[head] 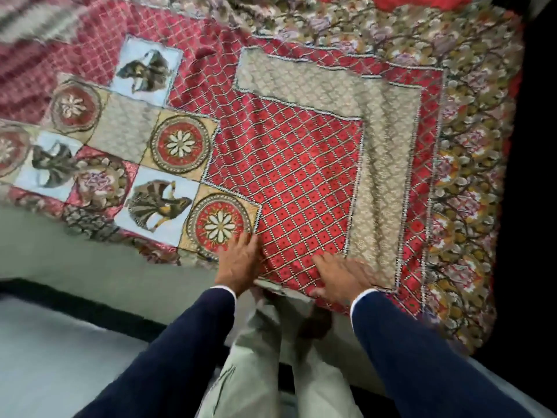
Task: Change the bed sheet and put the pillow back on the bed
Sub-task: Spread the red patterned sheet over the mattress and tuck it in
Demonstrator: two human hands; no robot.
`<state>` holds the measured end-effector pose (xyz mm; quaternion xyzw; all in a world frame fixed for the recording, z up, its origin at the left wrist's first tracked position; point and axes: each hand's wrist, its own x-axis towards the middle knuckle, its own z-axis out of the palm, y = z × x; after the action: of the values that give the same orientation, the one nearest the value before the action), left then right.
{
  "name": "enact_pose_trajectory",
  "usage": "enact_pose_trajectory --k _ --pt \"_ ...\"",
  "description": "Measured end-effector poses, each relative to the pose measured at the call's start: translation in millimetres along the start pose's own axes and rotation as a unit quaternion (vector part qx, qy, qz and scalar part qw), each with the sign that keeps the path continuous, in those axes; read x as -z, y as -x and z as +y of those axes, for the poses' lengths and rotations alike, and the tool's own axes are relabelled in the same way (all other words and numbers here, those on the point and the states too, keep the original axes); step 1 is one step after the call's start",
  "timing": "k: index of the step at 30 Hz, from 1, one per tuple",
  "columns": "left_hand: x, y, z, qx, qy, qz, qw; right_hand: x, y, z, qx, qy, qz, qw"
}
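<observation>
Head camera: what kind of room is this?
Probably a bedroom. A patterned sheet is spread over a bed, its edge hanging over the side, and both hands, left and right, lie flat on it.

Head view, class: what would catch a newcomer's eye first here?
The red patterned sheet fills most of the frame, with flower medallions and blue picture squares at left and a floral border at right. At its near edge, the left hand and right hand press flat on it.

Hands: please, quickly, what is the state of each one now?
Left hand: open, fingers flat on the bed sheet near its edge.
Right hand: open, fingers spread, pressing on the same sheet.
</observation>
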<state>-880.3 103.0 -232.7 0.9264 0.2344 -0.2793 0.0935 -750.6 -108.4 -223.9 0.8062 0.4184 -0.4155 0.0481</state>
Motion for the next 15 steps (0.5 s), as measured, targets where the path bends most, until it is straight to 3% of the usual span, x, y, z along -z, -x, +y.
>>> enact_pose_trajectory --k 3,5,8,10,12,14,15 --pt "-10.6 3.1 -53.2 0.188 0.101 0.030 0.977 -1.6 -28.9 -23.4 0.051 0.103 -0.015 0.993" --pt "-17.0 5.4 -78.1 0.291 0.196 0.062 0.934 7.7 -38.8 -26.2 0.083 0.130 -0.055 0.987" --pt "-26.9 9.4 -94.2 0.367 0.366 0.117 0.847 25.4 -47.0 -16.6 0.103 0.055 -0.178 0.977" --pt "-36.1 8.6 -92.9 0.401 0.499 0.143 0.755 44.4 -49.0 -7.4 0.124 -0.017 -0.247 0.961" --pt "-52.5 8.4 -87.8 0.438 0.625 0.141 0.630 63.6 -50.5 -7.6 0.130 -0.077 -0.299 0.942" --pt "-71.8 12.3 -75.4 0.445 0.734 0.074 0.507 71.4 -49.8 -10.9 0.114 -0.095 -0.305 0.941" --pt "-79.0 17.8 -67.0 0.422 0.774 0.025 0.472 70.1 -48.7 -13.4 0.105 -0.081 -0.298 0.945"
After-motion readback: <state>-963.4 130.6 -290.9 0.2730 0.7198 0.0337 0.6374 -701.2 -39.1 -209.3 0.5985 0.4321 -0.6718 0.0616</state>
